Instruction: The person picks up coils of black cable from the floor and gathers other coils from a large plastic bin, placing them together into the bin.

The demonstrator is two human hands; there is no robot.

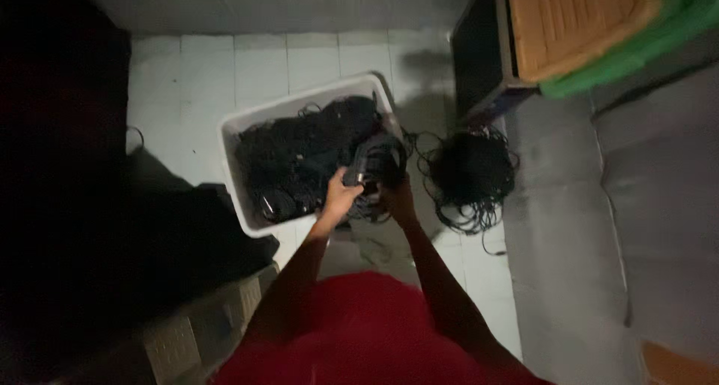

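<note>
I look straight down over my red shirt at a white plastic bin (pixel 234 160) on the tiled floor, filled with tangled black cables (pixel 299 149). My left hand (pixel 341 196) grips a dark plug or connector end of a coiled cable bundle (pixel 382 164) at the bin's near right corner. My right hand (pixel 398 198) holds the same bundle from the other side. The picture is dim and blurred, so finger detail is hard to see.
A separate heap of black cable (pixel 472 171) lies on the floor right of the bin. A dark cabinet (pixel 479 55) carries an orange board and a green container (pixel 629 48) at top right. Grey surface (pixel 644 205) fills the right; a cardboard box (pixel 195 332) sits lower left.
</note>
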